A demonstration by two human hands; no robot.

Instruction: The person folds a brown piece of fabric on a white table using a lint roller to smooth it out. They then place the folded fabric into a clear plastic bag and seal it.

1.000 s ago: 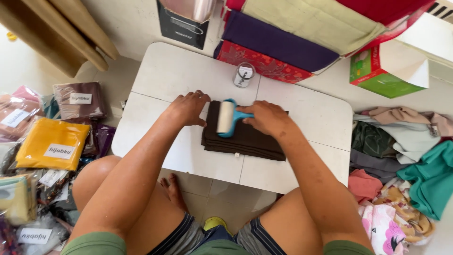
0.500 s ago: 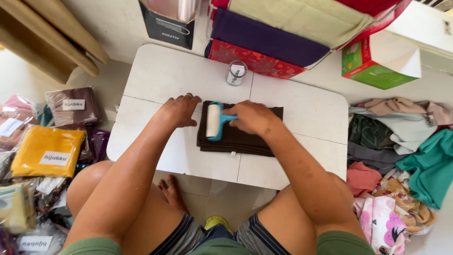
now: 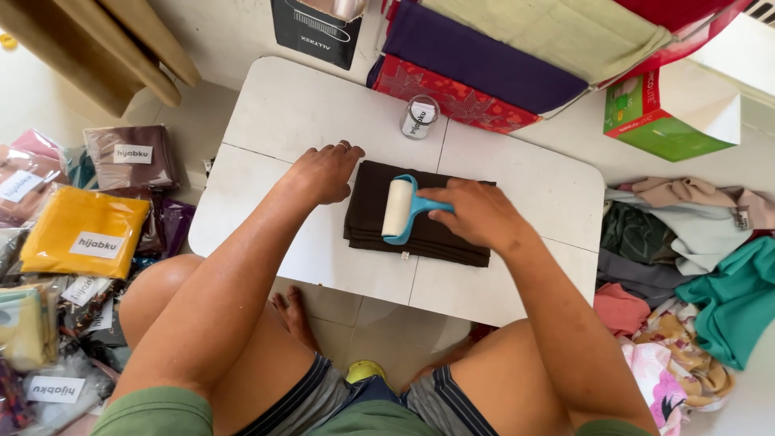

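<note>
A folded dark brown cloth lies in the middle of a low white folding table. My right hand grips the blue handle of a lint roller, whose white roll rests on the cloth. My left hand presses flat on the table at the cloth's left edge, fingers touching the fabric.
A small clear tape roll stands behind the cloth. Stacked folded fabrics and a green box sit at the back. Packaged scarves pile up on the left, loose clothes on the right. My bare legs are under the table's near edge.
The lint roller in my right hand has stayed on the cloth, shifting slightly along it. My left hand keeps holding the cloth's left edge. The view has shifted a little.
</note>
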